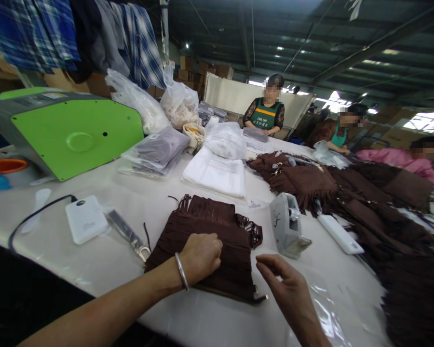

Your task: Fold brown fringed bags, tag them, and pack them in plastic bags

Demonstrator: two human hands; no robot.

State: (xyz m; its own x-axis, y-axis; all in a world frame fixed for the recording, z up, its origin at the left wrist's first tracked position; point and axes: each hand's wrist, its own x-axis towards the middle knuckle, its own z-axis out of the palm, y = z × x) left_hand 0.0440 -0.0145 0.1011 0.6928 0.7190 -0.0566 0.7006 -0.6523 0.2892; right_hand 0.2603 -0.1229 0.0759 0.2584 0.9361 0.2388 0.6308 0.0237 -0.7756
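A dark brown fringed bag (206, 221) lies flat on the table before me, its fringe in layers and loose strips curling at its far edge. My left hand (200, 255), with a silver bangle at the wrist, rests on the middle of the bag, fingers curled closed; whatever they grip, if anything, is hidden. Just off the bag's right edge is my right hand (285, 284), thumb and forefinger brought together in a pinch. I cannot make out anything between them. Left of the bag lies a wrapped dark strap (125, 229) with a gold clasp.
A grey tape dispenser (285, 224) stands beyond my right hand. Left are a white power bank (87, 219) with a cable and a green machine (94, 132). White bags (217, 173) are stacked behind; brown fringed bags (311, 183) pile up at right. Several people work across the table.
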